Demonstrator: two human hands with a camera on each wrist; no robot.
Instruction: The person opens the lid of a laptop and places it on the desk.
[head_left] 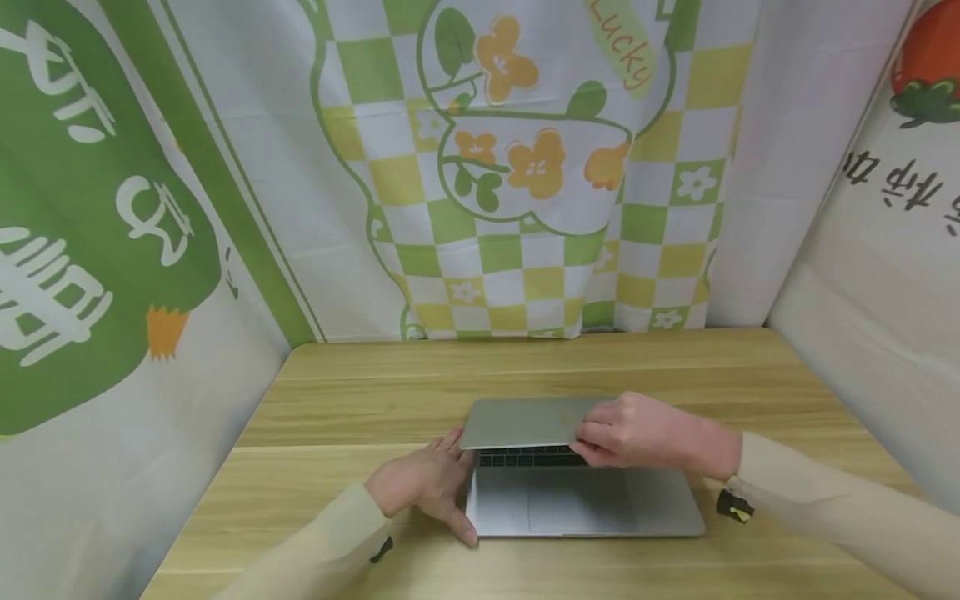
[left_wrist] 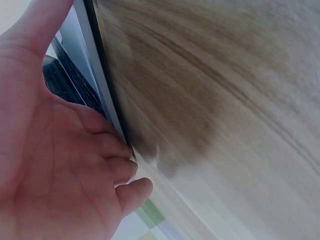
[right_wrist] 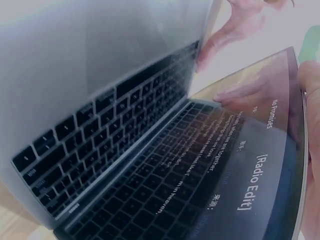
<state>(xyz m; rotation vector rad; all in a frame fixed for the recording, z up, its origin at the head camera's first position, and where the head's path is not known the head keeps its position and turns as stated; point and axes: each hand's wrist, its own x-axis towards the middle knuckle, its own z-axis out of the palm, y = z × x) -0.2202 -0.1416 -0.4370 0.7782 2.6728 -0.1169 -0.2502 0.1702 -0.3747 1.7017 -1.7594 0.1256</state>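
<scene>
A silver laptop (head_left: 577, 500) lies on the wooden table with its lid (head_left: 517, 422) partly raised over a black keyboard (right_wrist: 100, 130). My right hand (head_left: 618, 431) grips the lid's front edge near its right side, fingers curled about it. In the right wrist view the lit screen (right_wrist: 250, 165) shows lines of white text and mirrors the keys. Against the laptop's left side rests my left hand (head_left: 438, 483), its thumb by the front corner and its fingers spread toward the back. The left wrist view shows its palm and fingers (left_wrist: 132, 195) along the base's edge.
The wood-grain table (head_left: 345, 400) extends on all sides of the laptop. A checkered curtain (head_left: 517, 275) with flowers hangs behind it, and printed cloth walls (head_left: 90, 225) stand left and right. A small dark object (head_left: 735, 506) hangs at the right sleeve's cuff.
</scene>
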